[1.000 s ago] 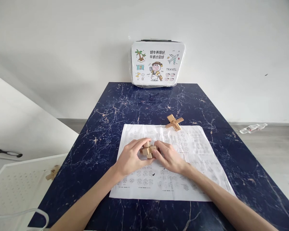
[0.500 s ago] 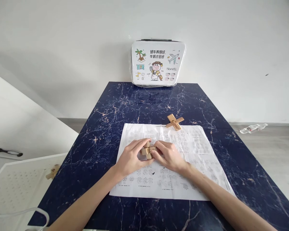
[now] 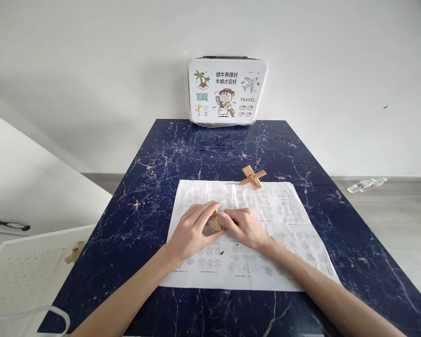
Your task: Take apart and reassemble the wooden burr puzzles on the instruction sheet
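Between my two hands is a wooden interlocking puzzle [image 3: 215,222] made of light blocks, held over the printed instruction sheet [image 3: 287,257]. My left hand [image 3: 193,230] wraps it from the left, thumb below and fingers above. From the right, my right hand [image 3: 244,227] grips it with the thumb on top and the fingers curled. Much of the puzzle is hidden behind the fingers. A second wooden puzzle [image 3: 253,177], cross-shaped, lies across the far edge of the sheet, apart from both hands.
A white travel-print case [image 3: 228,105] stands at the back of the dark blue marbled table [image 3: 182,150], by the wall. A white perforated basket [image 3: 24,267] with wooden pieces [image 3: 74,252] is at lower left. On the floor to the right lies a clear plastic bottle [image 3: 366,185].
My right hand has shifted its grip, with its thumb now on top of the puzzle and its fingers more curled. Less of the puzzle shows. My left hand stays around it.
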Available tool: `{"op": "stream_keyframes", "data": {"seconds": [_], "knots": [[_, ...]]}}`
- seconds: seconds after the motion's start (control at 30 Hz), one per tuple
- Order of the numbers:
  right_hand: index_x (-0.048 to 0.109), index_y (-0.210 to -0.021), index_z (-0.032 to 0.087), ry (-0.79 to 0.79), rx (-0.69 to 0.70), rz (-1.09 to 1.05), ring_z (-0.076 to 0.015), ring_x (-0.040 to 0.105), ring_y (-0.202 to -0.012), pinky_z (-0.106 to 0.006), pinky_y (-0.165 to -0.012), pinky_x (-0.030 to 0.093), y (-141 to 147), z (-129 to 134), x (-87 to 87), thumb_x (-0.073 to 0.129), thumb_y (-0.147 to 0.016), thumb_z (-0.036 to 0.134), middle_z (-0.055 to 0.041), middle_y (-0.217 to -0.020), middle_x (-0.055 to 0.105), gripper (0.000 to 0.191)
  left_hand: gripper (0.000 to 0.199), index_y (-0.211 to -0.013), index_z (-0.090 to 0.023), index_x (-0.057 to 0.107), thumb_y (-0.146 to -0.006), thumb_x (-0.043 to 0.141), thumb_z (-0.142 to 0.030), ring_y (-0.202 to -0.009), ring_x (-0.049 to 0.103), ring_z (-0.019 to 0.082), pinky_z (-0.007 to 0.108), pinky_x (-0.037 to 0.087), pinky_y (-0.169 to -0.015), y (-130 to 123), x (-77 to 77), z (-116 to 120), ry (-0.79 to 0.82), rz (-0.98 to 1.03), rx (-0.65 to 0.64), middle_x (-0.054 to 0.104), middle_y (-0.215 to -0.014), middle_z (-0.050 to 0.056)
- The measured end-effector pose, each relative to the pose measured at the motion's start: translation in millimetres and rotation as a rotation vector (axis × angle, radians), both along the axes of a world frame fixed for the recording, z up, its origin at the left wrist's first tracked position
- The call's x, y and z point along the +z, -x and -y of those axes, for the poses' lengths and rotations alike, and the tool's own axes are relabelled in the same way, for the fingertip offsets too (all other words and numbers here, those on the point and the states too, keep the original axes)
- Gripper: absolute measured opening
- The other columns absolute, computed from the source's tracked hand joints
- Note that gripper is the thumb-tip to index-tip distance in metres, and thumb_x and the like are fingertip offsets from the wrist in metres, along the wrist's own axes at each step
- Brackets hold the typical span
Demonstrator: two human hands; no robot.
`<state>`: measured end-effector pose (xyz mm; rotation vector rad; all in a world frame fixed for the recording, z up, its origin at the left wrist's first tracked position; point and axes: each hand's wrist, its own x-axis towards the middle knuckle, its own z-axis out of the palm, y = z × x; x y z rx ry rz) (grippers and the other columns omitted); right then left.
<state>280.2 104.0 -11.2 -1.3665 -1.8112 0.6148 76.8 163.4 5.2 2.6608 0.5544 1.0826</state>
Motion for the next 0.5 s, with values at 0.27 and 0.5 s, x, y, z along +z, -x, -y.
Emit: {"op": "stream_keyframes", "data": {"seconds": [0.27, 0.5], "knots": [[0.047, -0.064, 0.021, 0.038, 0.097, -0.143, -0.0101, 0.028, -0.051, -0.027, -0.05, 0.028, -4, -1, 4.3, 0.049, -0.11, 0.055, 0.0061, -0.056, 0.035, 0.057, 0.06, -0.155, -0.022, 0.047, -0.102, 0.074, -0.03, -0.109, 0.079, 0.027, 0.045, 0.069, -0.092, -1, 2.4, -1, -0.082, 0.018, 0.003, 0.075, -0.132, 0.012], [0.035, -0.056, 0.024, 0.079, 0.115, -0.218, -0.01, 0.028, -0.045, -0.029, -0.046, 0.025, -4, 2, 10.4, 0.049, -0.104, 0.07, 0.0053, -0.049, 0.036, 0.069, 0.064, -0.158, -0.025, 0.045, -0.101, 0.075, -0.026, -0.12, 0.076, 0.027, 0.044, 0.068, -0.097, -1, 1.9, 0, -0.038, 0.062, -0.045, 0.072, -0.14, 0.011]]}}
